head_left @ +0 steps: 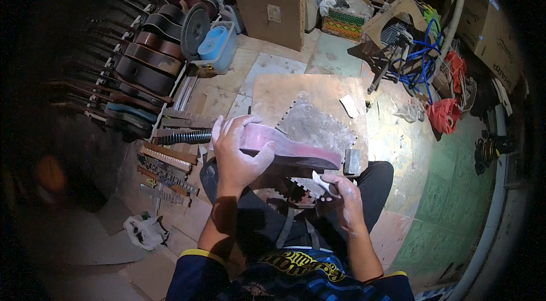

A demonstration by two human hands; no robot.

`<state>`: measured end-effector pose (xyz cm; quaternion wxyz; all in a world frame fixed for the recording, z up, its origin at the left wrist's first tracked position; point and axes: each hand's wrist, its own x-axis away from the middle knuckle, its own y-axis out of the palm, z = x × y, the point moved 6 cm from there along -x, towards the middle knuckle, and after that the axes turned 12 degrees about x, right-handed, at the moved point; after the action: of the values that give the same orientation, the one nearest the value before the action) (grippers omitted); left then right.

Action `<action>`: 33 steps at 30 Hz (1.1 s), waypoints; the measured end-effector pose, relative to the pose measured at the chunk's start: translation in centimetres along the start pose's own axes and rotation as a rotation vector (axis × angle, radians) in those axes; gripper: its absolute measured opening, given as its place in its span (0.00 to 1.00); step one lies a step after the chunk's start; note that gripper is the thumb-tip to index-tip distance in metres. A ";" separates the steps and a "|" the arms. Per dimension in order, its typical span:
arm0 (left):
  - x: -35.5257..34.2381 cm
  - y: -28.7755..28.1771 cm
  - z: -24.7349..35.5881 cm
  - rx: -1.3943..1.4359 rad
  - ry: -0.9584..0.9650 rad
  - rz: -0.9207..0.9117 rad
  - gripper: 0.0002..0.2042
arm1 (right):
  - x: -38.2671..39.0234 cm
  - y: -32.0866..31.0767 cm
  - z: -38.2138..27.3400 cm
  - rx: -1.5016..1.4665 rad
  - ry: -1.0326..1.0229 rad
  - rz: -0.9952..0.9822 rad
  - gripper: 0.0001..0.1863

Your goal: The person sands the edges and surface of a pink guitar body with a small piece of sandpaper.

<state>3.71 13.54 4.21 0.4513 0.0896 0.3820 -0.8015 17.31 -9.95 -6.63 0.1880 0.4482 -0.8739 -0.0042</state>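
My left hand grips a long, dusty pink-and-dark shaped piece, held sideways with its narrower end pointing right. Below that end, my right hand pinches a small curved white sheet. A black ribbed hose extends leftward from behind my left hand. Beneath the piece lie a tan board and a dust-covered grey mat with jagged edges. On the board are a small white scrap and a grey block near my right knee.
Racked guitars stand at left, near blue tubs and wooden-handled tools. An upright panel and patterned box are at the back. Blue hose coils, red bags and cardboard crowd the right. A white bag lies lower left.
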 end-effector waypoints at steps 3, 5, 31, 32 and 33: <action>-0.1 0.2 0.0 0.093 -0.018 0.044 0.14 | 0.2 0.5 0.8 -0.055 0.039 -0.004 0.15; -0.1 0.2 -0.7 0.257 -0.073 0.051 0.14 | 0.2 1.5 0.7 -0.160 0.043 -0.010 0.16; 0.9 3.2 3.2 0.230 0.093 0.052 0.12 | -3.6 5.3 -8.0 0.435 -0.564 0.485 0.09; 0.8 3.1 3.0 0.239 0.107 0.057 0.11 | -3.2 5.7 -8.2 0.506 -0.596 0.456 0.09; 0.8 3.1 2.6 0.248 0.107 0.054 0.11 | -2.3 6.2 -8.2 0.577 -0.627 0.425 0.09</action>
<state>6.18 10.32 3.97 0.4374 0.1974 0.3010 -0.8241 16.43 -3.08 1.36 -0.2203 0.2704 -0.9264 0.1420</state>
